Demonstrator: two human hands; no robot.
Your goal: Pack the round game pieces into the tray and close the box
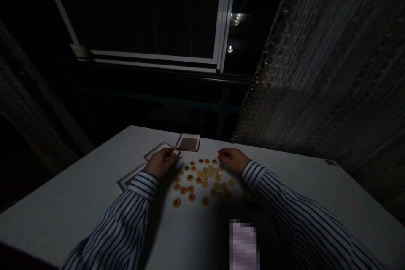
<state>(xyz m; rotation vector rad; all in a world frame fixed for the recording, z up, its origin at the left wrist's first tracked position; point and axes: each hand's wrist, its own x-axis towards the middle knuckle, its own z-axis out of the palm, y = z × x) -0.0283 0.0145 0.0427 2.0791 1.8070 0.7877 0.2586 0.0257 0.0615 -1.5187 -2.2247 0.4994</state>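
Note:
Many round wooden discs lie on the white table [104, 177]. Some show red marks, like the disc [176, 202] at lower left; others show dark marks, and several are plain, like the disc [232, 182] at right. My left hand [161, 163] is at the left of the discs, over a shallow tray [155, 150], its thumb and fingers drawn together. Over the right back edge of the discs, my right hand [233, 159] has its fingers curled towards the thumb. Whatever either hand holds is too small and dark to tell.
A square shallow box [198, 143] lies at the table's back edge. Another flat frame-like item [122, 181] sits partly behind my left wrist. A small flat item [330, 163] rests at the far right edge. A beaded curtain [297, 84] hangs at right; a window stands behind.

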